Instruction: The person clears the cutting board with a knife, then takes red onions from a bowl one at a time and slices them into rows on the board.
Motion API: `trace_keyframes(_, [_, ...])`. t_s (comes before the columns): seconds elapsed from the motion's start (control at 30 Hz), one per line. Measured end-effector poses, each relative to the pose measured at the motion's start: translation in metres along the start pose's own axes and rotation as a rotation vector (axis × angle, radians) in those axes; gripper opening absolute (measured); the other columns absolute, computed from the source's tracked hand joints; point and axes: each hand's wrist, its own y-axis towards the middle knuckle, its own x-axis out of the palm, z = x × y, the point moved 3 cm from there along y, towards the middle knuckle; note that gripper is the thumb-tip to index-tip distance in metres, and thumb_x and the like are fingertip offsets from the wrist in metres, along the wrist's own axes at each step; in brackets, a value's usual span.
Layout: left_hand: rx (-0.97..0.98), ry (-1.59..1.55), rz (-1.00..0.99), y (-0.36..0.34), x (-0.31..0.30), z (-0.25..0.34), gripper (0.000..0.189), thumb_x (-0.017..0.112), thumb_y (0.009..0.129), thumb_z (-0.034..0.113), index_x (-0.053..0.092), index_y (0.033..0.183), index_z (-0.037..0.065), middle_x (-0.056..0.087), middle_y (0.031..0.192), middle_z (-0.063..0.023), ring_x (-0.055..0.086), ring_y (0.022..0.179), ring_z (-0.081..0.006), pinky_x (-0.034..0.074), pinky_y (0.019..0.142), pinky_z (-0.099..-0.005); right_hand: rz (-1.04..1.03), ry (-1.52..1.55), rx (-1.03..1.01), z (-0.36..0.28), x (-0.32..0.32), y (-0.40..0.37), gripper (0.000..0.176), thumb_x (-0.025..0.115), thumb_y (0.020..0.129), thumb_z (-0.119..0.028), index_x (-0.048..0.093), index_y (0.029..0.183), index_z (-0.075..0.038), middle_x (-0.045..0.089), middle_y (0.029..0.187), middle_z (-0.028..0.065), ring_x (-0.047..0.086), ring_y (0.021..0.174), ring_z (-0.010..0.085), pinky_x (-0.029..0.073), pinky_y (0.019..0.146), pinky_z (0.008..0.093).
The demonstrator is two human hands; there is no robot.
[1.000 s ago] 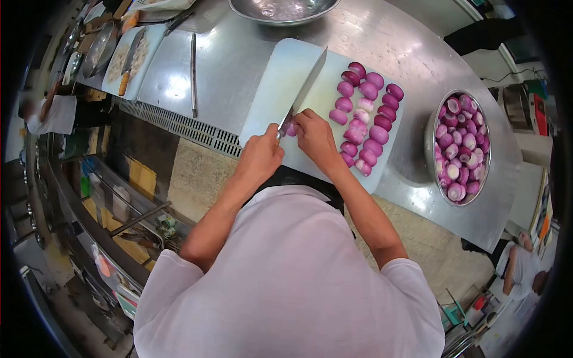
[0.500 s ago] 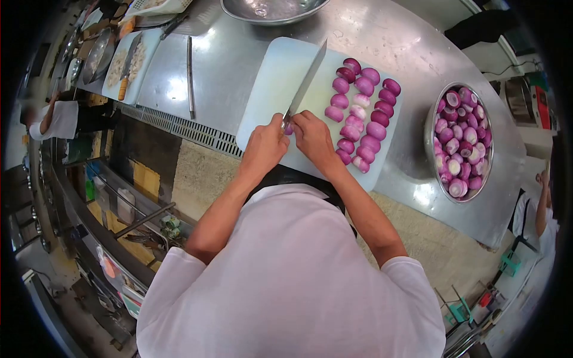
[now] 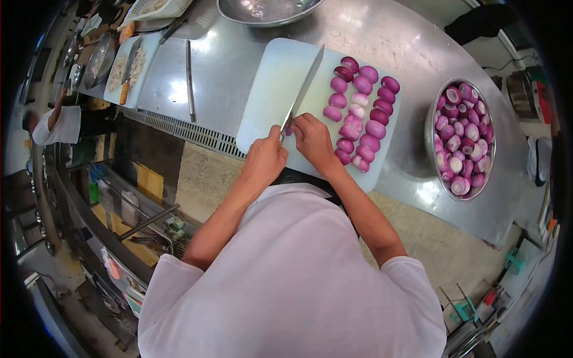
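— What were the fingers doing?

— The left hand [image 3: 262, 160] had its fingers wrapped tight around the handle of a cleaver [image 3: 304, 89], just below the middle of the frame. The right hand [image 3: 313, 136] sat just beside it, fingers curled down and pressed together on a small purple onion piece [image 3: 290, 129].

— Where was that piece?

— At the near edge of a white cutting board [image 3: 271, 77], tucked between the right fingertips and the heel of the blade. Most of it was hidden; I could not tell its shape.

— And the blade?

— It ran up and to the right across the board, its heel at the onion.

— What lay around them?

— Right of the hands, rows of peeled red onions [image 3: 361, 113] on the same board. Further right, a steel bowl [image 3: 428, 134] full of more of them. All on a steel table [image 3: 382, 36].

— Anything farther out?

— A large steel basin [image 3: 262, 12] at the top edge, a long metal rod [image 3: 190, 74] left of the board, and in the upper left a second board [image 3: 113, 80] with a knife [image 3: 128, 65] on it. Another person [image 3: 57, 122] stood at the far left.
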Motion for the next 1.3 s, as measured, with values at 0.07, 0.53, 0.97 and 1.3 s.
trace_keyframes(0.07, [0.005,-0.011,0.017,0.008,0.009,-0.008,0.023,0.059,0.081,0.004,0.048,0.1,-0.001,0.059,0.067,-0.0227,0.059,0.066,-0.0444,0.044,0.059,-0.0498,0.006,0.006,0.012,0.001,0.0,-0.001,0.005,0.057,0.081,0.002,0.062,0.082,0.0,0.06,0.08,0.0178,0.061,0.077,0.0383,0.05,0.067,0.0467])
trace_keyframes(0.53, [-0.107,-0.089,-0.011,0.024,-0.026,-0.048,0.031,0.058,0.081,0.008,0.051,0.11,0.001,0.06,0.071,-0.0263,0.06,0.068,-0.0476,0.044,0.061,-0.0513,-0.092,-0.118,0.026,-0.019,0.004,-0.019,0.016,0.063,0.077,0.0,0.068,0.092,-0.002,0.056,0.092,0.014,0.056,0.091,0.0335,0.05,0.076,0.0438])
trace_keyframes(0.97, [-0.129,-0.177,0.03,0.02,-0.021,-0.052,0.019,0.054,0.082,0.004,0.045,0.097,-0.002,0.05,0.062,-0.0214,0.049,0.055,-0.0392,0.041,0.055,-0.0444,0.481,-0.548,0.264,0.024,-0.213,-0.038,0.02,0.075,0.077,-0.013,0.073,0.097,-0.01,0.065,0.108,0.0131,0.061,0.102,0.0316,0.05,0.087,0.0413])
trace_keyframes(1.3, [-0.166,-0.167,-0.039,0.021,-0.026,-0.044,0.027,0.055,0.082,0.006,0.047,0.107,-0.001,0.056,0.063,-0.0205,0.055,0.059,-0.0411,0.046,0.058,-0.0453,-0.023,-0.567,0.694,0.08,-0.326,-0.105,0.044,0.072,0.076,-0.017,0.065,0.118,-0.006,0.068,0.11,0.0223,0.066,0.101,0.0364,0.051,0.089,0.0419])
